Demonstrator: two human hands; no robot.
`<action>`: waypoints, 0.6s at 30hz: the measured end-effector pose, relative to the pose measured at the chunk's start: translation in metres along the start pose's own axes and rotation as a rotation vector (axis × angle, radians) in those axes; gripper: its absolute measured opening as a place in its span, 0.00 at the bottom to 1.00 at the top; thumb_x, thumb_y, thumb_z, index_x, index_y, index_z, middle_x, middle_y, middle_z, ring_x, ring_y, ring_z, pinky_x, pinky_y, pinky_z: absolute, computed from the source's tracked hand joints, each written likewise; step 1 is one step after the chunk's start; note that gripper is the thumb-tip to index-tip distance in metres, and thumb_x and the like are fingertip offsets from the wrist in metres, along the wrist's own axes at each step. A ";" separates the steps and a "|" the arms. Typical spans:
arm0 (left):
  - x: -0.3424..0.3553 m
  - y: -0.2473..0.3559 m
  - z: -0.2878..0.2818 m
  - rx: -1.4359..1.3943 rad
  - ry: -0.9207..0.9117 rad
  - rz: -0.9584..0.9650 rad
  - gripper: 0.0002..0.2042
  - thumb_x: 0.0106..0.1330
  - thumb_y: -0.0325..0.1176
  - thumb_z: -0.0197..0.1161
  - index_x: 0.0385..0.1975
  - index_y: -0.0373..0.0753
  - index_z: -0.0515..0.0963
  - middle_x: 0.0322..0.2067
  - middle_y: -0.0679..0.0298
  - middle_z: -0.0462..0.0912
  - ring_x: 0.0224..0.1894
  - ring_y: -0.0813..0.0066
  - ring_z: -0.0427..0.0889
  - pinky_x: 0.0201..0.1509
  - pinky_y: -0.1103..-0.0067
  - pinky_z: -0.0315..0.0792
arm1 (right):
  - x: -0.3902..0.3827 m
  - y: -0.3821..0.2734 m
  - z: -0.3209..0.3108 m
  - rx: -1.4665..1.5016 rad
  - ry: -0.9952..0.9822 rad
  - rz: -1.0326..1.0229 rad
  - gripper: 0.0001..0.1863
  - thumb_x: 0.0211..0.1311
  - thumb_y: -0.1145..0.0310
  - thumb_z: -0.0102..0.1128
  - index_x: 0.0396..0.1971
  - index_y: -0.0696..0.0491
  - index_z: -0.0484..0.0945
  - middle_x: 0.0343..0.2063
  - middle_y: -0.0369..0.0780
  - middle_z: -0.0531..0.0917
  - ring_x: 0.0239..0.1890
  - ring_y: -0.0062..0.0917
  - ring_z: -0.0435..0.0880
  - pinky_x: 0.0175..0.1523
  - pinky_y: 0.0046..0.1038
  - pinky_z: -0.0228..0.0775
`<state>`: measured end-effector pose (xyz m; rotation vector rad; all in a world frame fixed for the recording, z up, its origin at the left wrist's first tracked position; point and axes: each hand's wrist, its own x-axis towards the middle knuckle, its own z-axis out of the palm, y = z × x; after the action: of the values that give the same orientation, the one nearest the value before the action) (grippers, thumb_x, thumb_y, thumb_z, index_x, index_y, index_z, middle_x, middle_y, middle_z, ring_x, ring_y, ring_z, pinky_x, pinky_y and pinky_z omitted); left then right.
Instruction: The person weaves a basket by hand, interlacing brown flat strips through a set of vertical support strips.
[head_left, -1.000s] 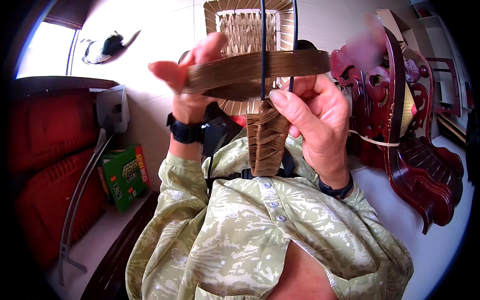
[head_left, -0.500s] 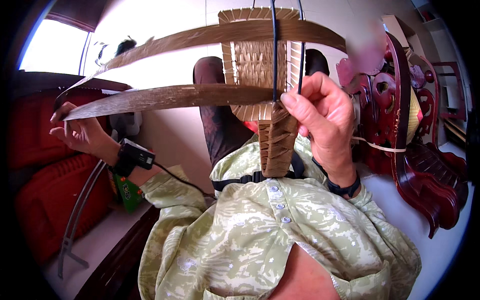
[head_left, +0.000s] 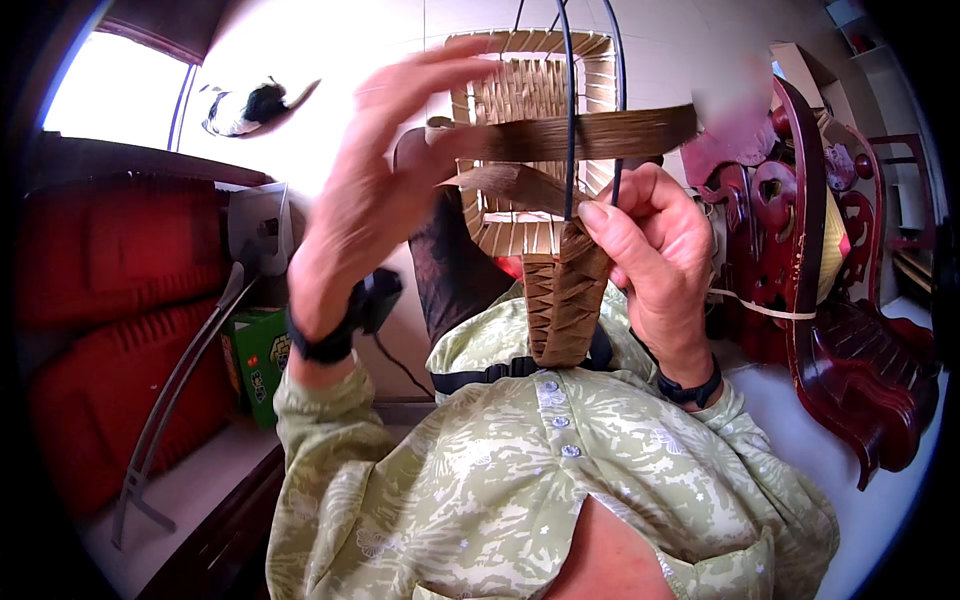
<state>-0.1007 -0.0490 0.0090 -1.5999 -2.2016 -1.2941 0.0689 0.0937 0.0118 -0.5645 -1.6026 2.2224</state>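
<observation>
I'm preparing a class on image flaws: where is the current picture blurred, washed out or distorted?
Head view: left hand smeared, probably by motion, while the right hand and brown strip look clearer; head view: window washed out to white; head view: fisheye framing curved, with black corners.

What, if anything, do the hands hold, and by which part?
Right hand: brown wrapped handle, pinched at the top end of its wrapping. Left hand: blurred, near the brown strip; a hold cannot be told.

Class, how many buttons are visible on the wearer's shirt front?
3, in a row along the shirt: the first button nearest the brown wrapped handle, then the middle button, then the last button, farthest from it. More may be hidden.
</observation>
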 end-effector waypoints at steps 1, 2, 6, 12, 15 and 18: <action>0.005 0.001 0.013 -0.185 -0.123 -0.070 0.13 0.63 0.28 0.59 0.48 0.37 0.76 0.45 0.60 0.80 0.47 0.75 0.77 0.49 0.79 0.72 | 0.000 0.001 -0.005 -0.014 -0.026 -0.008 0.08 0.58 0.73 0.62 0.29 0.56 0.71 0.22 0.30 0.74 0.20 0.07 0.68 0.22 0.11 0.60; 0.010 0.001 0.025 -0.355 -0.230 -0.161 0.13 0.63 0.29 0.60 0.47 0.35 0.76 0.42 0.60 0.81 0.43 0.77 0.79 0.45 0.81 0.74 | 0.000 0.002 -0.008 -0.027 -0.051 -0.015 0.08 0.58 0.73 0.62 0.29 0.57 0.71 0.22 0.31 0.75 0.20 0.07 0.69 0.22 0.11 0.60; -0.008 -0.033 0.041 -1.042 -0.208 -0.294 0.11 0.66 0.28 0.57 0.47 0.35 0.76 0.36 0.61 0.83 0.38 0.75 0.82 0.42 0.80 0.75 | -0.004 0.003 -0.015 -0.019 -0.090 -0.016 0.08 0.58 0.72 0.62 0.29 0.56 0.71 0.21 0.31 0.75 0.19 0.07 0.68 0.20 0.11 0.59; -0.063 -0.140 -0.090 0.527 0.298 -0.994 0.23 0.63 0.46 0.59 0.49 0.34 0.75 0.38 0.53 0.82 0.44 0.64 0.80 0.47 0.69 0.73 | -0.003 0.003 -0.015 -0.043 -0.093 -0.025 0.09 0.57 0.71 0.63 0.27 0.56 0.71 0.21 0.30 0.75 0.18 0.06 0.68 0.19 0.10 0.59; -0.080 -0.086 -0.087 0.918 0.536 -0.470 0.19 0.64 0.45 0.58 0.49 0.37 0.75 0.40 0.52 0.79 0.45 0.61 0.78 0.49 0.72 0.72 | -0.001 0.005 -0.011 -0.069 -0.067 -0.023 0.09 0.58 0.71 0.63 0.26 0.56 0.71 0.20 0.30 0.75 0.17 0.06 0.68 0.19 0.10 0.59; -0.078 0.023 -0.015 -0.116 0.204 -0.540 0.10 0.66 0.32 0.53 0.38 0.33 0.79 0.33 0.61 0.81 0.31 0.76 0.77 0.35 0.81 0.70 | 0.003 0.009 -0.009 -0.057 -0.061 -0.043 0.08 0.58 0.72 0.63 0.27 0.56 0.71 0.20 0.30 0.75 0.17 0.06 0.68 0.19 0.10 0.59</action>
<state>-0.0535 -0.1137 -0.0120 -0.8649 -2.5534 -1.6506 0.0699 0.0997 0.0006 -0.4776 -1.6964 2.1891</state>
